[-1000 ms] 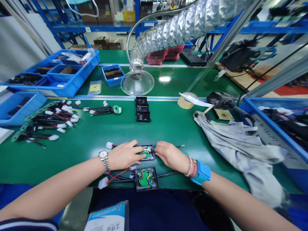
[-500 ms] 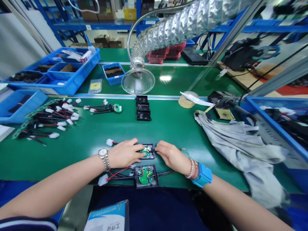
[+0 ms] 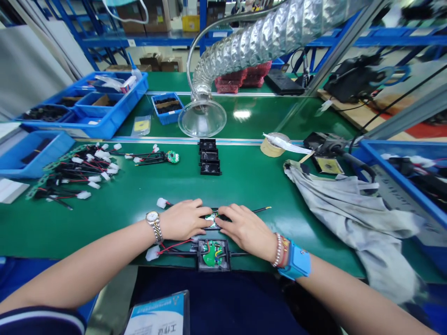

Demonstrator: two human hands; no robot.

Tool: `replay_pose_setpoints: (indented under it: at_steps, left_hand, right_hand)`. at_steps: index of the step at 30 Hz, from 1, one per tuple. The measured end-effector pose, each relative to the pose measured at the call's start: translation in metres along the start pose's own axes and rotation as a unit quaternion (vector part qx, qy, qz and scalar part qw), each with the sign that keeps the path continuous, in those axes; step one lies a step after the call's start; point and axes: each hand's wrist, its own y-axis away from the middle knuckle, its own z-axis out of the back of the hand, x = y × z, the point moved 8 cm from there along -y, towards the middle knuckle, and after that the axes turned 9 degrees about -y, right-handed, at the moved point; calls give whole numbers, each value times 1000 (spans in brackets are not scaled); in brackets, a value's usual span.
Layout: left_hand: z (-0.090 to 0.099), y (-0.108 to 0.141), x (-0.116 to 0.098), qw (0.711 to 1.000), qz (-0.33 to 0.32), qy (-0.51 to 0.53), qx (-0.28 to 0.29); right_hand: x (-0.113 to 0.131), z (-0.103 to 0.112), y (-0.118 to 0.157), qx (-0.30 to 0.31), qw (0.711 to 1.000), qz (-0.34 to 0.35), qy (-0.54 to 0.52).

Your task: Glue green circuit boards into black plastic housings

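Observation:
My left hand [image 3: 185,219] grips the left side of a small black plastic case, its fingertips reaching over a green circuit board [image 3: 211,218] inside. From the other side my right hand [image 3: 246,229] bends over the same case, thumb and fingers closed at the board and its wires; the fingertips hide much of it. A white connector [image 3: 162,203] sticks out on the left, and a black cable [image 3: 261,209] with a bare yellow end on the right. Nearer my body lies a second black case [image 3: 213,255] with a green board, wired to another white connector [image 3: 152,253].
Empty black cases [image 3: 209,157] stand in a row beyond my hands. Left are wired boards [image 3: 87,170] in a pile and blue bins [image 3: 115,111]. A fume funnel [image 3: 202,118] hangs ahead. To the right lie a tape roll [image 3: 272,146], grey cloth [image 3: 335,209] and a blue crate [image 3: 405,195].
My right hand has moved left, from the case's right edge to over the board. My left hand stays on the case. The whole view has shifted slightly.

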Motion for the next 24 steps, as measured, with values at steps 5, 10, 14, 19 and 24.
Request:
replay_pose_setpoints:
  at_steps: [5, 10, 14, 19, 24]
  left_hand:
    - [11, 13, 12, 995, 44, 84, -25]
    - [2, 35, 44, 968, 204, 147, -15]
    - [-4, 33, 45, 972, 205, 112, -7]
    - [4, 23, 40, 977, 196, 82, -19]
    - [6, 19, 32, 976, 182, 117, -27]
  right_hand:
    - [1, -5, 1, -4, 999, 23, -43]
    - [3, -6, 2, -26, 997, 24, -64]
    - [1, -5, 0, -24, 997, 3, -71]
    - [3, -3, -1, -33, 997, 8, -72]
    - [3, -3, 0, -37, 996, 9, -76]
